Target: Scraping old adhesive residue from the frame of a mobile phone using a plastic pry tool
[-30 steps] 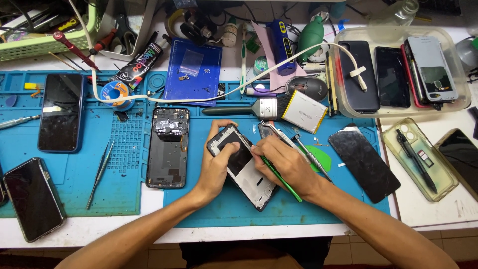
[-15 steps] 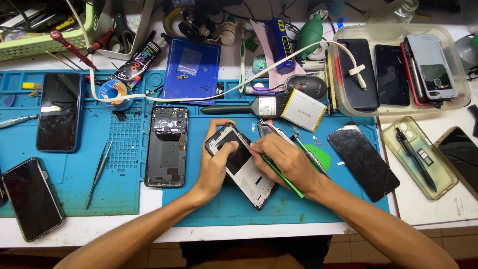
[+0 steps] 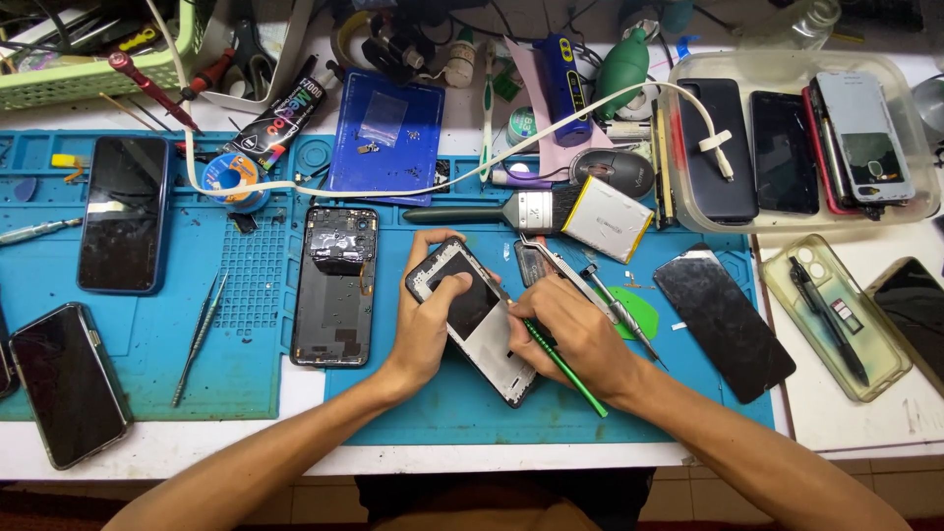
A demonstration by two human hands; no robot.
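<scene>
Two hands work at the middle of the table. The left hand point(image 3: 428, 329) curls around an opened phone frame point(image 3: 474, 320), thumb pressed on its dark inner face and fingers wrapped behind its upper edge, so that the frame sits tilted over the blue work mat point(image 3: 246, 295). The right hand point(image 3: 570, 334) rests against the frame's right edge, fingers pinched together around a green-handled tool point(image 3: 565, 369) whose tip meets the frame's side.

A second blue mat point(image 3: 678, 393) lies under the hands, making two mats side by side. On the left mat lie one phone back shell point(image 3: 336, 285) with its insides showing, one dark phone point(image 3: 123, 228) face up and one pair of tweezers point(image 3: 200, 336). One more dark phone point(image 3: 69, 383) lies at the near left, half off the mat. Right of the hands lie one cracked black screen panel point(image 3: 723, 323) and one round green pick point(image 3: 637, 310).

A clear plastic tray point(image 3: 885, 211) at the far right holds at least four phones set side by side, though the edge-on ones are hard to count. Below it sits one clear phone case point(image 3: 836, 315) with a black pen inside.

Behind the hands lie one flat brush point(image 3: 492, 213), one silver rectangular battery pack point(image 3: 607, 218) with a yellow edge, one dark blue square pad point(image 3: 385, 133), one black glue tube point(image 3: 285, 123) with coloured print, and one small round blue spool point(image 3: 233, 177). One white cable point(image 3: 551, 128) runs across the rear of the table.
</scene>
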